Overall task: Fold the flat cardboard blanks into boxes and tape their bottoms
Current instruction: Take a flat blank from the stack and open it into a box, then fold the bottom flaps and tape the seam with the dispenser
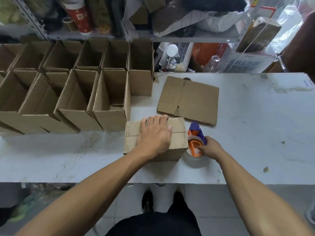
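Note:
A folded cardboard box (179, 138) stands bottom-up near the table's front edge, its two bottom flaps closed with a seam across the middle. My left hand (154, 135) lies flat on top of those flaps, fingers spread and straight. Just right of the box, my right hand (210, 148) grips an orange and purple tape dispenser (196, 137) with a roll of clear tape (193, 161) under it. A flat cardboard blank (189, 99) lies on the table behind the box.
Several folded open boxes (71, 92) stand in rows on the left half of the white table (255, 125). Cluttered metal shelving (187, 38) runs behind the table. The table's front edge is near my legs.

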